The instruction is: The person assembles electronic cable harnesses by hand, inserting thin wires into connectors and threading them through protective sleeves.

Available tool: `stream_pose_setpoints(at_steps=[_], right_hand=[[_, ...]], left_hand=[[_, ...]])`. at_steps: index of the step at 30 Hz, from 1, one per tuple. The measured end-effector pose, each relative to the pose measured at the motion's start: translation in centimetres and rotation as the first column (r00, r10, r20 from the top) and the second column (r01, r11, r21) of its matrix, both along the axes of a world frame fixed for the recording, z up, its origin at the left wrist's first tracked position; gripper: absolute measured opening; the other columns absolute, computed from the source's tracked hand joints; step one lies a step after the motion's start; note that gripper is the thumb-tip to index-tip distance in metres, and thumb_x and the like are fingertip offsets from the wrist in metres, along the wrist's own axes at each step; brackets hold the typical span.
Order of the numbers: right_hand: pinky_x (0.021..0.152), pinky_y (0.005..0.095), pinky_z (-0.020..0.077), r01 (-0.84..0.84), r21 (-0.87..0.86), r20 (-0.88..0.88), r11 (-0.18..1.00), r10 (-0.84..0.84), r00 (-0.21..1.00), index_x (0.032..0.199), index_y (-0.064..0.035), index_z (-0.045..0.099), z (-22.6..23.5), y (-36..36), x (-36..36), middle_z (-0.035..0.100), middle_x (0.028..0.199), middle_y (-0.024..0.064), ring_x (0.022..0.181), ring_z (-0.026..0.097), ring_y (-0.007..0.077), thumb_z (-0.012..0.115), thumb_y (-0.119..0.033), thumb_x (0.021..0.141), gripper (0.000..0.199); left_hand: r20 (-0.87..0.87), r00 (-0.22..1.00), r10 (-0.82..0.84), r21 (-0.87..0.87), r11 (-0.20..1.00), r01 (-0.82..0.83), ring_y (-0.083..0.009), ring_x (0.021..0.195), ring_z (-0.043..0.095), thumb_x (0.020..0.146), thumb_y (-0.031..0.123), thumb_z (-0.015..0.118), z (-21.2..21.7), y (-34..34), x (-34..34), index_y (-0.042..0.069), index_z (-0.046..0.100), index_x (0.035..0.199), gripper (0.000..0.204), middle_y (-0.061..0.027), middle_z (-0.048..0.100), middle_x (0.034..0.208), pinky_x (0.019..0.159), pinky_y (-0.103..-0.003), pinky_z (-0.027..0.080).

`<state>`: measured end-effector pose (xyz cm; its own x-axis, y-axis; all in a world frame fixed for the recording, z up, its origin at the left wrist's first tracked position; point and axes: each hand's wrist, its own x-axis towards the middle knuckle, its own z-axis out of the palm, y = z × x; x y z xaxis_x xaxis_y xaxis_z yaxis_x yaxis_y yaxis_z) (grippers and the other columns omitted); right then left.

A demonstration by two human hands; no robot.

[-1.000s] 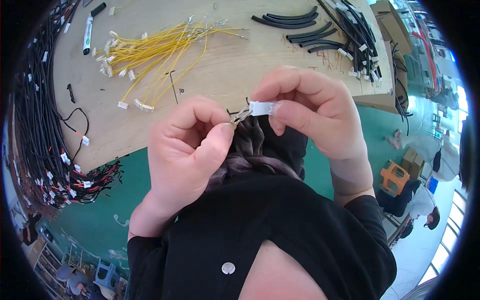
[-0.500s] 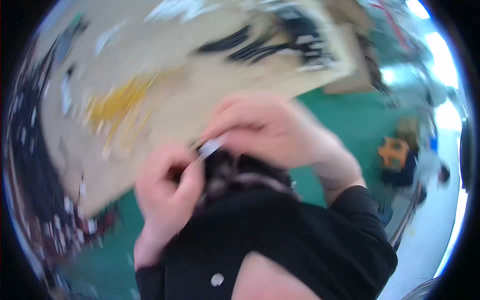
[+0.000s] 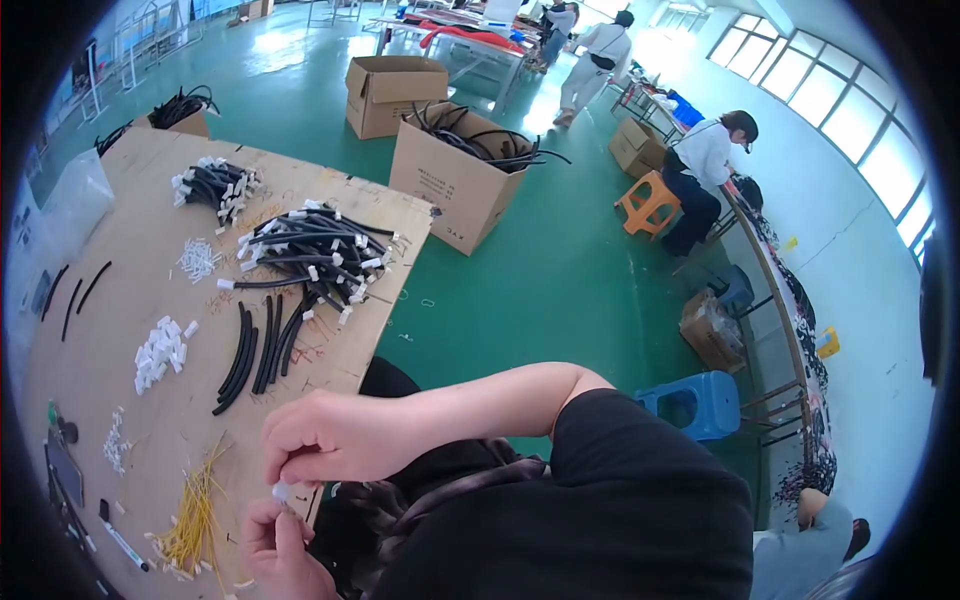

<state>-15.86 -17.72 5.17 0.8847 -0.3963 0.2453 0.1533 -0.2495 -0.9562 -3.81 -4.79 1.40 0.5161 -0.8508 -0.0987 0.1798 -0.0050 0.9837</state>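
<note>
At the table's near edge my two hands meet, both with fingers pinched. My right hand (image 3: 335,435) reaches in from the right, its thumb and fingertips on a small white plastic piece (image 3: 281,492). Directly below it, my left hand (image 3: 280,550) is closed with thumb against forefinger at the piece's lower end; what lies between those fingers is mostly hidden. Beside the left hand lies a bundle of thin yellow wires (image 3: 195,525) with small pale ends. Several short black tubes (image 3: 265,345) lie on the wooden table (image 3: 140,260) beyond my right hand.
Farther back are a heap of black tubes with white ends (image 3: 310,250), white connector piles (image 3: 162,352) and a marker pen (image 3: 125,548). An open cardboard box (image 3: 450,185) stands past the table's edge. Right are a blue stool (image 3: 700,405) and a seated person (image 3: 700,160).
My view has swung toward the right of the room, so the table now shows on the left. The hands stay together at the small white piece, lower and farther left in the picture.
</note>
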Motion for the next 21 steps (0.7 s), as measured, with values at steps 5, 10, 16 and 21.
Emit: stream_pose_setpoints(at_steps=[5,10,16,21], right_hand=[[0.065,0.0322,0.0426,0.029,-0.367,0.067,0.93,-0.004,0.998,0.081,-0.0003,0.056,0.8,-1.5,-1.0,0.053,0.081,0.0111,0.075,0.052,0.0254,0.056,-0.002,0.072,0.009],[0.054,0.0194,0.0434,0.044,-0.183,-0.072,0.982,-0.058,0.996,0.085,0.0038,0.056,2.3,-1.4,-1.9,0.055,0.078,0.008,0.06,0.053,0.0103,0.053,0.007,0.07,0.016],[0.053,0.0209,0.0451,0.186,0.226,-0.057,0.956,-0.178,0.982,0.087,0.0065,0.053,1.0,0.3,-1.3,0.055,0.079,0.0126,0.06,0.055,0.0134,0.052,0.006,0.072,0.015],[0.053,0.0209,0.0453,0.262,0.094,0.028,0.96,-0.266,0.964,0.088,0.0067,0.051,-0.4,1.7,-0.9,0.054,0.083,0.015,0.06,0.055,0.0138,0.052,0.005,0.074,0.014]], left_hand=[[0.131,0.987,-0.092,0.018,0.996,0.09,-0.0049,0.054,0.042,0.072,-0.003,0.049,1.9,-1.4,-0.4,0.001,0.051,0.07,0.005,0.0002,0.046,0.059,0.05,-0.016,0.032],[0.144,0.983,-0.113,-0.059,0.991,0.123,-0.0037,0.056,0.044,0.07,-0.005,0.05,3.0,-2.2,-0.8,-0.001,0.051,0.07,0.004,0.0005,0.048,0.064,0.051,-0.016,0.035],[0.092,0.993,-0.074,-0.085,0.993,0.082,-0.0022,0.056,0.044,0.069,-0.004,0.053,2.2,-1.5,-0.9,0.0,0.052,0.069,0.005,0.001,0.049,0.065,0.05,-0.017,0.035],[0.039,0.997,-0.061,-0.071,0.995,0.064,-0.0022,0.058,0.043,0.069,-0.003,0.053,1.8,-1.0,-1.0,0.0,0.052,0.069,0.004,0.0007,0.049,0.065,0.05,-0.016,0.034]])
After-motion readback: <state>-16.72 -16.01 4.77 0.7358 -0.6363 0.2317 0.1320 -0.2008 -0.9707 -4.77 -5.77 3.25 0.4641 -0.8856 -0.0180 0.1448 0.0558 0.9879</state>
